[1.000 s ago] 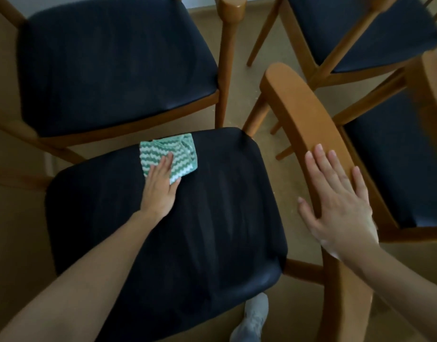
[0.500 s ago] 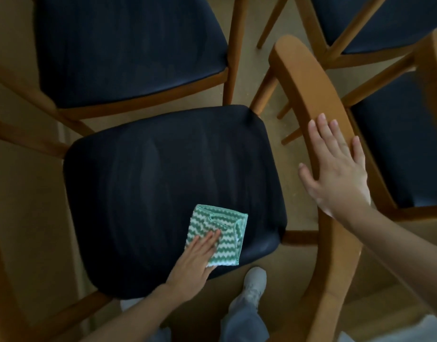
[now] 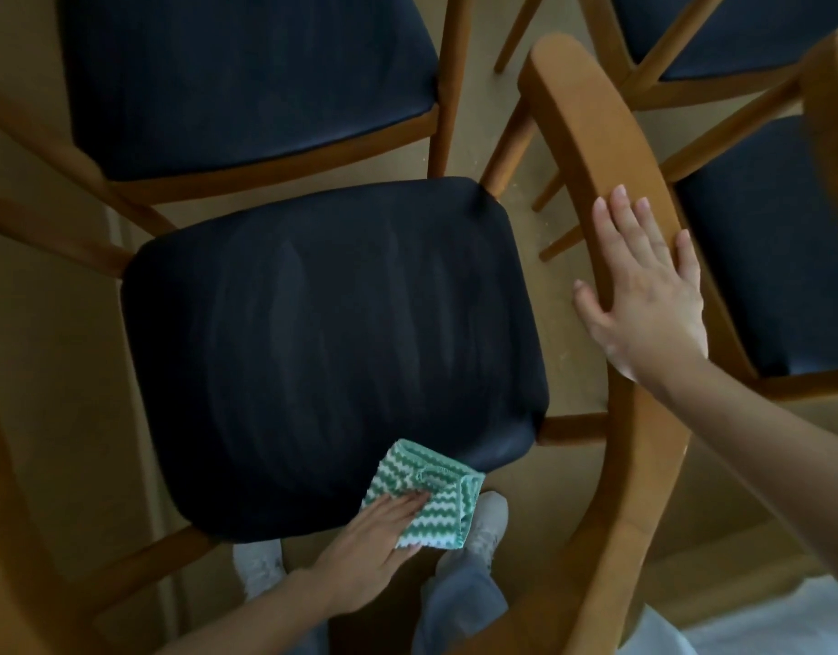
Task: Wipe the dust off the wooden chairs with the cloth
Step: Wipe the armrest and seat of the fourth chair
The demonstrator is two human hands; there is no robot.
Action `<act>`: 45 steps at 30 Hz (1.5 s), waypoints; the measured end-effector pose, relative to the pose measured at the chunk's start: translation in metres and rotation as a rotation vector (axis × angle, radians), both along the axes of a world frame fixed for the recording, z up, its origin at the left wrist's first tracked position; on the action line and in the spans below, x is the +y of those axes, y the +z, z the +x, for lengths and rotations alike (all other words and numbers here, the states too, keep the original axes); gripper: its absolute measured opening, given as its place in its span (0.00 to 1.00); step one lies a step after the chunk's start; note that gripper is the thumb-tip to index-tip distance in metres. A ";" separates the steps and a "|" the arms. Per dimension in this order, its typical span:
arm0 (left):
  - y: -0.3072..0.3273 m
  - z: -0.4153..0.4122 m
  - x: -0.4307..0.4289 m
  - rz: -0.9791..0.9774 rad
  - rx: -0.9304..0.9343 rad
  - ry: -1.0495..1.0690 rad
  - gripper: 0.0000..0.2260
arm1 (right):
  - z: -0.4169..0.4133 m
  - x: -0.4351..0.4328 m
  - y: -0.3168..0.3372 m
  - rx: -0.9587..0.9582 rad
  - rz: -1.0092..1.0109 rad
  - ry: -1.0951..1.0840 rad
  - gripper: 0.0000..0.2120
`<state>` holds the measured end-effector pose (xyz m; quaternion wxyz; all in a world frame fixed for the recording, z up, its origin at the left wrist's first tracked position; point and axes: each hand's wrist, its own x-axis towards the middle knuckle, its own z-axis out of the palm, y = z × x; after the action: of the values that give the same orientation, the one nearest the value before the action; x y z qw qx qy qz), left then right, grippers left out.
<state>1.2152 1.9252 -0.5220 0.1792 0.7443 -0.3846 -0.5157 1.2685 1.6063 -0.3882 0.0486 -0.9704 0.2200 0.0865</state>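
Note:
A wooden chair with a dark padded seat (image 3: 332, 342) fills the middle of the view, and faint wipe streaks run across the seat. My left hand (image 3: 374, 541) presses flat on a folded green-and-white zigzag cloth (image 3: 431, 494) at the seat's near edge, where part of the cloth hangs past the rim. My right hand (image 3: 644, 295) rests with straight fingers on the chair's curved wooden backrest (image 3: 592, 125), thumb on its inner side.
Three more wooden chairs with dark seats stand close by: one behind (image 3: 247, 78), one at the far right (image 3: 738, 26), one on the right (image 3: 776, 238). My shoes (image 3: 490, 522) are on the tan floor (image 3: 67, 371) under the seat's near edge.
My left hand has drawn the cloth from the seat's far edge toward me to its near edge. My right hand has stayed on the backrest.

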 end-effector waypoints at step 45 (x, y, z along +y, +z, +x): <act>-0.022 0.143 -0.108 -0.290 -0.265 0.529 0.23 | -0.001 -0.004 -0.007 -0.032 0.005 0.005 0.33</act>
<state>1.3585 1.8175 -0.5442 0.3595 0.8458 -0.2673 -0.2896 1.2671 1.6020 -0.3956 0.0542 -0.9722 0.2165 0.0717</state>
